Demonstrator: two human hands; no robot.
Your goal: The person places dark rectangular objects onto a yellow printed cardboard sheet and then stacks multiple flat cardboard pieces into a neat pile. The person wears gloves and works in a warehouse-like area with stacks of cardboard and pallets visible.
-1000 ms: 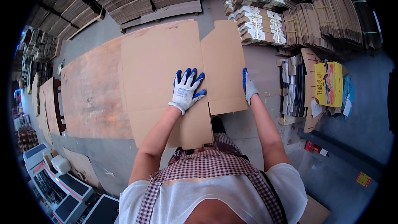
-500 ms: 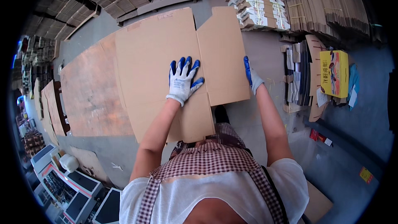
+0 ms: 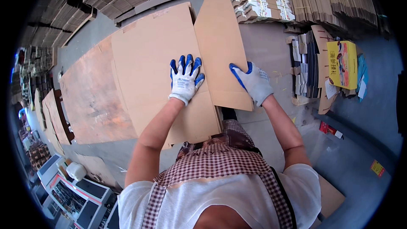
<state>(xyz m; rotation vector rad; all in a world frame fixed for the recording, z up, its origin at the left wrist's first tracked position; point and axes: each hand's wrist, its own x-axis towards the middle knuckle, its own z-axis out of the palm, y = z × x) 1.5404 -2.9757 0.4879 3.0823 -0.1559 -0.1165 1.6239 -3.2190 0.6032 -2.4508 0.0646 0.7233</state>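
Scuffed brown board (image 3: 91,97): unfolded cardboard (image 3: 152,51) lying across its right side.

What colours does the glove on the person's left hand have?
The glove has a mostly white back and blue fingertips; best seen in the head view.

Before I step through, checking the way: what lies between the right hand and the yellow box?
In the head view, outward from the right hand: littered floor, a stack of flat pieces, then a brown cardboard sheet beside the yellow box.
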